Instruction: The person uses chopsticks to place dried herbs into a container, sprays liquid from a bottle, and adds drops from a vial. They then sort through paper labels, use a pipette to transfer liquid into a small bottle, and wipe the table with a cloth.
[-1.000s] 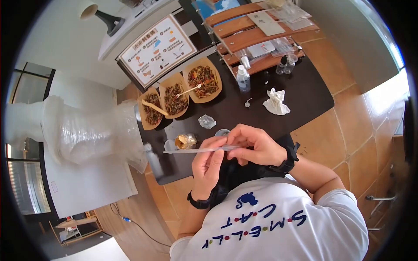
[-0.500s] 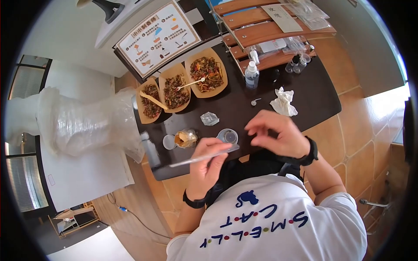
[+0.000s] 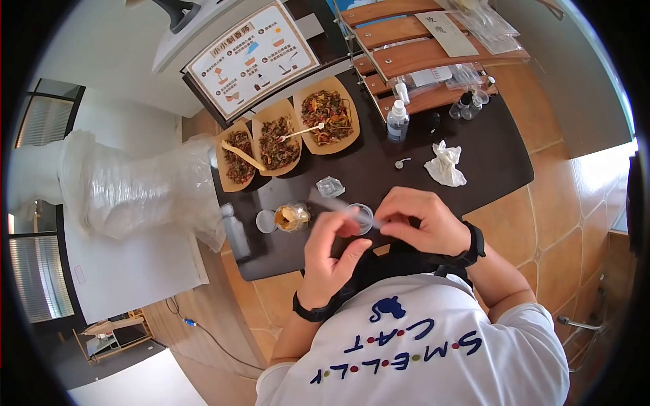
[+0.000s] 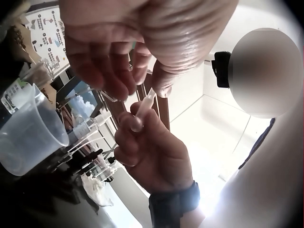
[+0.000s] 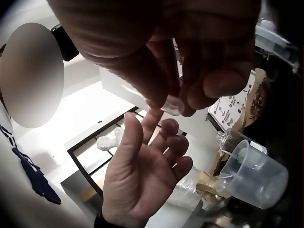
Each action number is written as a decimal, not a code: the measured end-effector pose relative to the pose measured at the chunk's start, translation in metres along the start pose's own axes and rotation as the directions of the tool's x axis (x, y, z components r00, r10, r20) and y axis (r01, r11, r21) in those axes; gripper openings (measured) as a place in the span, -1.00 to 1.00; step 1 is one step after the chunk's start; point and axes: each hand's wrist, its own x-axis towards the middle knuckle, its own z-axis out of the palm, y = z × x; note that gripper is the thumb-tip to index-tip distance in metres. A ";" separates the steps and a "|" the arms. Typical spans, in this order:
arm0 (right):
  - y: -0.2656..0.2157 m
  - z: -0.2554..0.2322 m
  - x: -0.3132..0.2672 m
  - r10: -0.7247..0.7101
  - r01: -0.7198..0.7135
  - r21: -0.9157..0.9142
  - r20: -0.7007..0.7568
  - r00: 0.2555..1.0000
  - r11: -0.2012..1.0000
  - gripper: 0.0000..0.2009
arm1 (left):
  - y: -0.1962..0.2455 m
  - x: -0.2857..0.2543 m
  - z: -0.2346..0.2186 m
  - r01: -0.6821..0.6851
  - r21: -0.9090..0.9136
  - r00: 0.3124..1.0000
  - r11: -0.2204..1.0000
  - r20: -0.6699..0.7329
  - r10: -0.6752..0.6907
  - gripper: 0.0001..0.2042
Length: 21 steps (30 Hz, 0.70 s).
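Between thumb and fingertips my right hand (image 3: 430, 223) pinches a thin translucent plastic tube (image 4: 145, 111) with one tapered end. In the head view this tube is blurred and slants up to the left. My left hand (image 3: 330, 254) is close beside it, palm up with thumb and fingers spread apart, as the right wrist view shows. Under the hands stands a clear plastic cup (image 3: 365, 230), partly hidden by the tube and fingers. Left of the cup lies a jar (image 3: 292, 216) with brownish-gold contents, next to a round translucent lid (image 3: 266, 221).
Three paper trays of dried plant mix (image 3: 328, 116) line the back edge before a printed sign (image 3: 254, 57). A crumpled clear wrapper (image 3: 330, 187), spray bottle (image 3: 398, 123), crumpled tissue (image 3: 445, 164) and small glass bottles (image 3: 467, 107) are on the dark table (image 3: 494, 162). A wooden rack (image 3: 433, 54) stands behind.
Both hands held the tube at first. The right hand then let go and moved away; now it has come back and holds the tube, while the left hand has released it.
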 end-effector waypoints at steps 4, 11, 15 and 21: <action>0.012 0.006 0.003 0.298 -0.272 0.186 -0.124 0.947 0.944 -0.89 | -0.019 -0.009 -0.008 0.013 0.144 0.979 0.990 -0.205 0.017 -0.45; 0.040 0.016 0.027 0.350 -0.324 0.149 -0.210 0.913 0.934 -0.78 | -0.044 -0.025 -0.002 0.143 0.277 0.986 0.950 -0.120 -0.114 -0.23; 0.057 0.019 0.048 0.317 -0.315 0.053 -0.283 0.905 0.947 -0.78 | -0.060 -0.029 0.003 0.172 0.289 0.985 0.942 -0.085 -0.153 -0.21; 0.084 0.025 0.075 0.234 -0.278 -0.083 -0.344 0.909 0.957 -0.75 | -0.074 -0.026 0.008 0.110 0.340 0.993 0.934 -0.070 -0.091 -0.20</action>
